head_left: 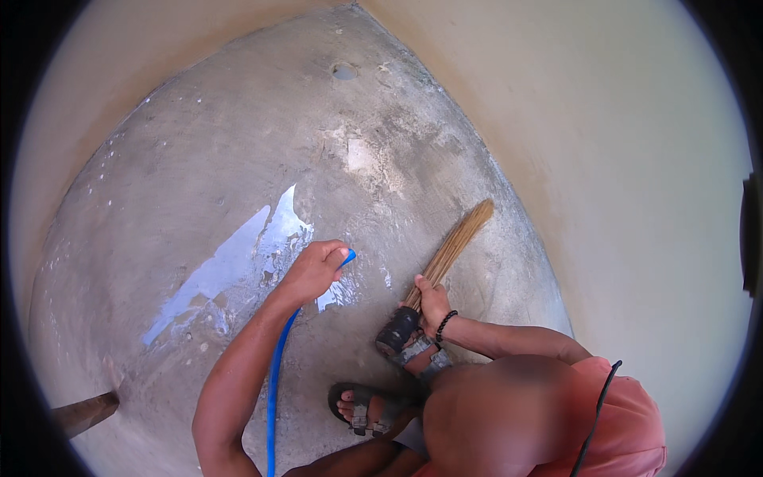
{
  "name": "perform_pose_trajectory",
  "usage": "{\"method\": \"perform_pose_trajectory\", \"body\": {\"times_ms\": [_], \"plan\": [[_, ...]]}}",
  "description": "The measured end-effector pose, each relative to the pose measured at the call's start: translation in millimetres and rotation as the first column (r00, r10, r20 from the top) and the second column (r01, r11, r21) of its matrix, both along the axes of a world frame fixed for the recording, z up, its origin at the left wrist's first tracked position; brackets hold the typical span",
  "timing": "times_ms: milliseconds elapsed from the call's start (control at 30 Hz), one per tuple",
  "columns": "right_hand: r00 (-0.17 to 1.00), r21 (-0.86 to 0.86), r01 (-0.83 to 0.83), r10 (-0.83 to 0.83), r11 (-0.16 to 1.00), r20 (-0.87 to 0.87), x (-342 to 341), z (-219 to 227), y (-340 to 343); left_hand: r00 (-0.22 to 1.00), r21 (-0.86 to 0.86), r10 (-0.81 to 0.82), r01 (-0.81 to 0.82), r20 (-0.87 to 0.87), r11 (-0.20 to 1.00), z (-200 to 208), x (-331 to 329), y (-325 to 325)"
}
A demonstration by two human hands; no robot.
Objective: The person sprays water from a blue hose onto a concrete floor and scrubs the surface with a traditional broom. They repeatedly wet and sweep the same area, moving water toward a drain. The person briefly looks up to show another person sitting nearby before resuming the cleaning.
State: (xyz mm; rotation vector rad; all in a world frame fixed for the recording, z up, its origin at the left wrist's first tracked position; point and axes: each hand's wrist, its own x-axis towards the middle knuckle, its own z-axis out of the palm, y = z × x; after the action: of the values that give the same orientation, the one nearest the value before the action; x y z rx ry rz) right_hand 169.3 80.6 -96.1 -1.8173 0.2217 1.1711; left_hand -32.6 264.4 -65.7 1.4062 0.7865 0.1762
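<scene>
My left hand (pixel 315 270) is closed around a blue hose (pixel 274 381), whose end pokes out past the thumb. The hose hangs down from that hand to the lower edge. A stick broom (pixel 457 242) is gripped in my right hand (pixel 433 302), just beyond its black-bound end (pixel 397 330). Its straw-coloured sticks slant up and right, their tips close to the right wall. I cannot tell whether the tips touch the floor. Left of and beyond my left hand, a shiny puddle (pixel 230 258) spreads over the grey concrete floor (pixel 199 167).
Pale walls (pixel 636 159) meet in a far corner. A round hole (pixel 344 71) sits in the floor near it. Lower left, a brown post (pixel 86 413) stands on the floor. My sandalled foot (pixel 362 407) is below the broom, and a dark cord (pixel 598 413) crosses my reddish shirt.
</scene>
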Motion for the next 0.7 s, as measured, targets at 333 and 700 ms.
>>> {"method": "perform_pose_trajectory", "body": {"times_ms": [333, 700], "plan": [[0.979, 0.286, -0.199, 0.178, 0.937, 0.097, -11.9, 29.5, 62.8, 0.997, 0.034, 0.068, -0.067, -0.032, 0.997, 16.9, -28.8, 14.7], [0.882, 0.149, -0.467, 0.448, 0.871, 0.149, -20.4, -9.4, 83.1, 0.995, 0.003, 0.043, -0.043, -0.088, 0.999, 4.1, 5.2, 8.7]]}}
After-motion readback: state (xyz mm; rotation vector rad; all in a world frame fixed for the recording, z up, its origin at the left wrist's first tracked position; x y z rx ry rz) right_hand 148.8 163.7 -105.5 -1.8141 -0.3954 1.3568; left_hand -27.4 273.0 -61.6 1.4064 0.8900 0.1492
